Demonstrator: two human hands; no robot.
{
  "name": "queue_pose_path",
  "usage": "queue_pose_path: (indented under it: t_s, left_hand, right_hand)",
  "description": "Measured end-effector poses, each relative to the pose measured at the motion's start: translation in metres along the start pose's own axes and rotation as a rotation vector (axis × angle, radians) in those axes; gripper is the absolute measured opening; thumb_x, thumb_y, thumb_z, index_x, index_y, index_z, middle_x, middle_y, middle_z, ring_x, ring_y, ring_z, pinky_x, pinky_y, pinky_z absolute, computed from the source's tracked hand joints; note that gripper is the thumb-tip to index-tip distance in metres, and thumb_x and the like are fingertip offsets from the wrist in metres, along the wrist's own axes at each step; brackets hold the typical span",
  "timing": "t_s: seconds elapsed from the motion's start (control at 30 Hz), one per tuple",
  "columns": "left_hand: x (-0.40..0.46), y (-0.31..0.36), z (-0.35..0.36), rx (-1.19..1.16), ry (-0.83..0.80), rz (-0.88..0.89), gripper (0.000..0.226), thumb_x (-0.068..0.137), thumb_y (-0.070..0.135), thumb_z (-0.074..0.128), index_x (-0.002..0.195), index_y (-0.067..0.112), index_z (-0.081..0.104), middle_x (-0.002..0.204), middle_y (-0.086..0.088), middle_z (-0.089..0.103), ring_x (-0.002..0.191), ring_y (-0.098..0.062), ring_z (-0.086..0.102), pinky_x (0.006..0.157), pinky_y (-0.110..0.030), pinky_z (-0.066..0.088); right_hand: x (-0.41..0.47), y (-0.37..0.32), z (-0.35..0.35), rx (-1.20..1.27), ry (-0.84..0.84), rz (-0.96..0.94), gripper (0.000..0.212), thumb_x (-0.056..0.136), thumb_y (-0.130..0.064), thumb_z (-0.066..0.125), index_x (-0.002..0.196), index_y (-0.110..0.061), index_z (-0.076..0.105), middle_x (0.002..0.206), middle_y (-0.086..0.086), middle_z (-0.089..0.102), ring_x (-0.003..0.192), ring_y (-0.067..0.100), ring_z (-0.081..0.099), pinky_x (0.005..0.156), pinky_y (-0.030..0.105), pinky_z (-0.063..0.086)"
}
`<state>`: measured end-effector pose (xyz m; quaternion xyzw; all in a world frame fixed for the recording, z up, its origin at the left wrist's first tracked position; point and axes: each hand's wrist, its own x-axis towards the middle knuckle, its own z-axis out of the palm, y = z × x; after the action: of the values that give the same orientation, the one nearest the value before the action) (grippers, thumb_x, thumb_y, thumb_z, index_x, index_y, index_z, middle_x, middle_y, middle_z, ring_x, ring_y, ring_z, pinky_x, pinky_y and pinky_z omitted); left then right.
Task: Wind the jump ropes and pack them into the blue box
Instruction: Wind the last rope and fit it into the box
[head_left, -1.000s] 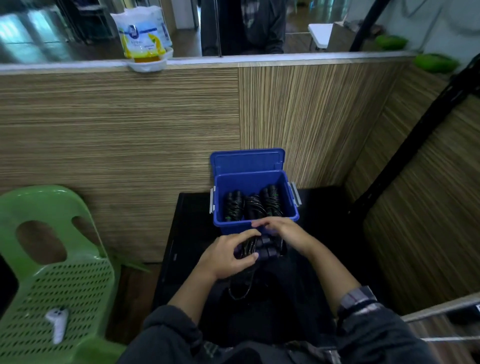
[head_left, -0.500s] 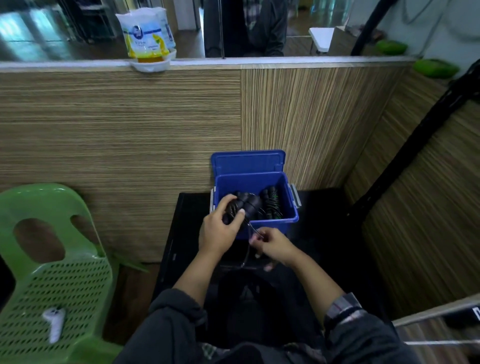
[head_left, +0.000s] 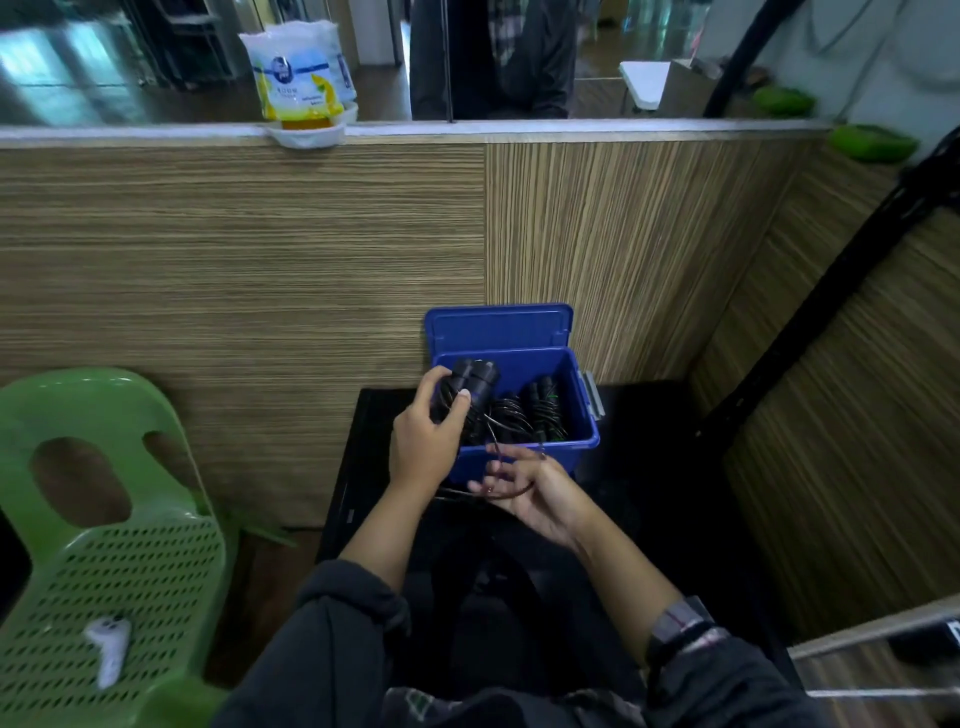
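Hands work over a blue box (head_left: 524, 462) that stands on a black table (head_left: 644, 441) against a wood-grain wall (head_left: 234, 270), its lid (head_left: 498, 325) tipped up behind it. The left hand (head_left: 423, 441) is clamped around a jump rope (head_left: 470, 387), the two black handles held together and pointing up over the left part of the box's opening, with loops of thin cord bunched under the thumb. The right hand (head_left: 535, 491) sits lower, just in front of the box's near wall, palm turned up and fingers loosely curled, with a strand of the same cord (head_left: 511, 491) running across the palm; whether the fingers actually pinch it I cannot tell. Inside the box, to the right of the held handles, more wound ropes (head_left: 540, 413) lie packed, black handles and coils side by side. A grey latch (head_left: 592, 395) hangs on the box's right side. To the left stands a green plastic chair (head_left: 104, 525) with a small white controller (head_left: 109, 649) lying on its seat. On the ledge on top of the wall a white and yellow bag (head_left: 298, 78) sits in a white tray (head_left: 309, 134).
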<state>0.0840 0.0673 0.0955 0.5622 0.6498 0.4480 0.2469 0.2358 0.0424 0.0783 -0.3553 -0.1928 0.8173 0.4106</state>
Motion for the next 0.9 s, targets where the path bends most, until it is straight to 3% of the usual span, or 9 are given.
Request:
queue_pose_path:
  t_s: [0.1,0.17,0.27,0.4,0.53,0.63,0.73,0.8,0.9]
  left_hand:
    - [-0.003,-0.006,0.001,0.007,0.025,-0.016,0.028,0.092,0.045,0.056,0.119,0.039,0.053,0.076,0.003,0.065,0.061,-0.013,0.059,0.056,-0.029,0.046]
    - [-0.003,-0.006,0.002,-0.021,0.075,-0.065,0.027,0.092,0.045,0.056,0.118,0.037,0.055,0.080,0.000,0.066,0.063,-0.013,0.059,0.056,-0.028,0.043]
    - [0.003,-0.006,-0.002,-0.038,0.155,-0.118,0.030,0.093,0.045,0.054,0.120,0.033,0.055,0.089,0.003,0.066,0.074,-0.014,0.061,0.063,-0.027,0.042]
    - [0.024,-0.011,-0.016,-0.129,0.249,-0.234,0.028,0.090,0.045,0.054,0.116,0.035,0.055,0.095,0.008,0.065,0.085,-0.021,0.063,0.072,-0.032,0.047]
    - [0.028,-0.014,-0.023,-0.046,0.238,-0.226,0.028,0.091,0.045,0.055,0.117,0.034,0.056,0.095,0.007,0.062,0.087,-0.017,0.056,0.074,-0.029,0.039]
    - [0.031,-0.016,-0.026,-0.005,0.248,-0.247,0.032,0.092,0.044,0.055,0.121,0.031,0.056,0.097,0.004,0.061,0.088,-0.018,0.053,0.075,-0.029,0.037]
    - [0.032,-0.013,-0.025,0.008,0.254,-0.251,0.031,0.094,0.044,0.053,0.122,0.030,0.055,0.092,0.004,0.058,0.086,-0.020,0.054,0.073,-0.030,0.037]
    - [0.032,-0.011,-0.025,-0.002,0.253,-0.258,0.030,0.094,0.044,0.052,0.120,0.030,0.055,0.091,0.004,0.058,0.084,-0.020,0.053,0.072,-0.030,0.037]
    - [0.033,-0.009,-0.024,0.035,0.233,-0.228,0.030,0.094,0.045,0.053,0.120,0.030,0.055,0.090,0.004,0.059,0.080,-0.018,0.053,0.068,-0.028,0.037]
  right_hand:
    - [0.000,-0.004,-0.002,0.006,-0.030,0.058,0.040,0.080,-0.024,0.044,0.108,0.002,0.056,0.064,0.003,0.043,0.045,0.010,0.027,0.050,0.026,0.032]
    - [0.000,-0.008,-0.003,-0.120,-0.033,0.073,0.053,0.083,-0.047,0.045,0.101,0.000,0.062,0.063,0.003,0.045,0.046,0.011,0.027,0.050,0.026,0.026]
    - [-0.001,-0.009,-0.008,-0.216,-0.022,0.093,0.068,0.087,-0.065,0.036,0.096,-0.004,0.066,0.059,0.000,0.041,0.044,0.012,0.030,0.045,0.023,0.026]
    - [-0.006,0.003,-0.009,-0.563,0.080,0.039,0.049,0.097,-0.048,0.032,0.089,-0.009,0.059,0.052,-0.005,0.032,0.038,0.008,0.023,0.037,0.019,0.019]
    - [-0.011,0.004,0.008,-1.187,0.117,-0.147,0.025,0.099,-0.034,0.041,0.090,-0.018,0.058,0.059,-0.004,0.047,0.049,0.015,0.046,0.049,0.026,0.037]
    - [-0.014,-0.004,0.018,-1.585,0.106,-0.201,0.025,0.101,-0.036,0.036,0.093,-0.020,0.053,0.072,0.004,0.058,0.062,0.024,0.059,0.061,0.029,0.040]
    - [-0.013,-0.001,0.020,-1.580,0.213,-0.282,0.031,0.101,-0.042,0.030,0.105,-0.019,0.051,0.088,0.011,0.062,0.087,0.032,0.059,0.071,0.037,0.042]
    - [-0.012,0.001,0.018,-1.603,0.254,-0.333,0.028,0.101,-0.041,0.029,0.109,-0.022,0.049,0.083,0.009,0.059,0.088,0.034,0.058,0.072,0.039,0.046]
    - [-0.011,0.000,0.017,-1.662,0.254,-0.346,0.031,0.102,-0.031,0.031,0.130,-0.022,0.041,0.095,0.017,0.062,0.084,0.034,0.056,0.070,0.039,0.046]
